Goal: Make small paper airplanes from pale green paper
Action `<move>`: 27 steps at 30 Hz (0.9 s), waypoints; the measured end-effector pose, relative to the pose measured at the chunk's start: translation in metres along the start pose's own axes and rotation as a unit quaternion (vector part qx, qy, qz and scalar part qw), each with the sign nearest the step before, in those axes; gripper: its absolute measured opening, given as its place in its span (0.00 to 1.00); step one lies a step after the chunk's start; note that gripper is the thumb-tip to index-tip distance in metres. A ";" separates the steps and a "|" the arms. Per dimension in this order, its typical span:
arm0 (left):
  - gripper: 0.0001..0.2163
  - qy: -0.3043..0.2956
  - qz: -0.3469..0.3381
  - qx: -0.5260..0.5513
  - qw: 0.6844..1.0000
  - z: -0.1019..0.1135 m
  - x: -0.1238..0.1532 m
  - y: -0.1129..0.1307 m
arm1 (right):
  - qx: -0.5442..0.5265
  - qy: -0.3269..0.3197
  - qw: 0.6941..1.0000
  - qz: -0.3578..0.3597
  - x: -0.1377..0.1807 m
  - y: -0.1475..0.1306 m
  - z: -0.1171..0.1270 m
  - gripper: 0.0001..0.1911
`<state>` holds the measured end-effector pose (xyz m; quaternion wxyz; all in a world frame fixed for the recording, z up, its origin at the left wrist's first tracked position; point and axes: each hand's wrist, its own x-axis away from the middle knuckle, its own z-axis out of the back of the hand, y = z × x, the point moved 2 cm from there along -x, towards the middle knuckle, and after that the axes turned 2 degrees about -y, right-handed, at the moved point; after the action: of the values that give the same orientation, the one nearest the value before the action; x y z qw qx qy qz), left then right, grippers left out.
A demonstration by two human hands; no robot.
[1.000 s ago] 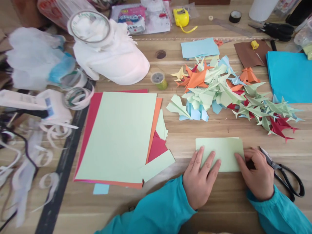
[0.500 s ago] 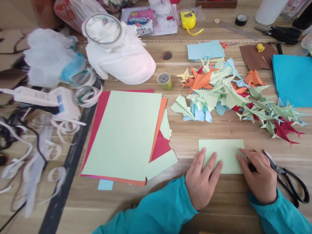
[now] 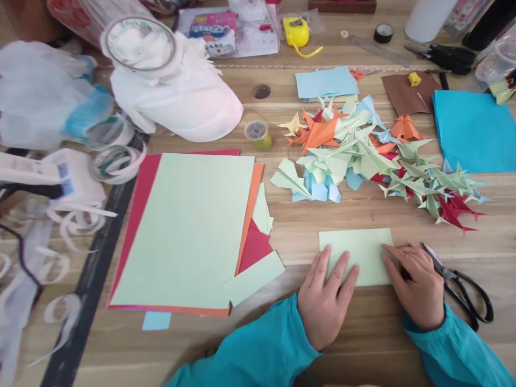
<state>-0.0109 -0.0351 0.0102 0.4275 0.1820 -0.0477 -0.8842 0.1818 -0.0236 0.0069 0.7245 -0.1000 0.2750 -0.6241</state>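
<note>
A pale green rectangle of paper lies flat on the wooden table in front of me. My left hand rests on its left part with fingers spread. At its right edge, my right hand touches the paper with thumb and forefinger extended and apart; the other fingers are curled under and partly hidden. Black-handled scissors lie just right of my right hand. Beyond the paper is a heap of folded paper shapes in green, orange, blue and red.
A stack of large coloured sheets lies to the left, with a green strip by its corner. Farther back are a spool, light blue papers, a yellow tape measure and blue sheets. Plastic bags crowd the far left.
The whole view has shifted, so most things appear farther left. Both hands keep the same places on the green paper, which stays flat.
</note>
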 end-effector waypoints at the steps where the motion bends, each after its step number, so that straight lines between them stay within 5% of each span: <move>1: 0.15 -0.003 -0.003 0.000 1.000 0.000 0.000 0.000 | 0.000 -0.001 1.000 -0.001 0.000 0.000 0.000 0.11; 27: 0.15 -0.002 -0.005 0.000 1.000 -0.002 0.001 -0.001 | -0.006 -0.003 1.000 -0.011 -0.001 -0.005 0.000 0.12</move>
<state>-0.0119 -0.0352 0.0080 0.4233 0.1803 -0.0477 -0.8866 0.1774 -0.0237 0.0092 0.7178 -0.1089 0.2758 -0.6299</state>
